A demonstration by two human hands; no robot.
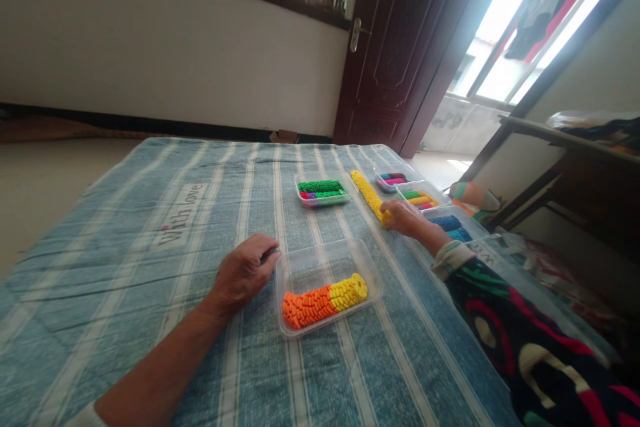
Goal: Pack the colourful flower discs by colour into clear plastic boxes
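Left hand: fingers curled against the near tray, at its left rim; grip cannot be told.
Right hand: closed on the near end of the yellow row, which lies on the worktop.
Near tray: orange-and-yellow row inside.
Risk: the long yellow row likely sags and breaks apart if lifted by one end.

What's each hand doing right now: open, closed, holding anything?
Left hand: curled, fingers against the clear tray rim; grip cannot be told.
Right hand: closed on the near end of the yellow row.
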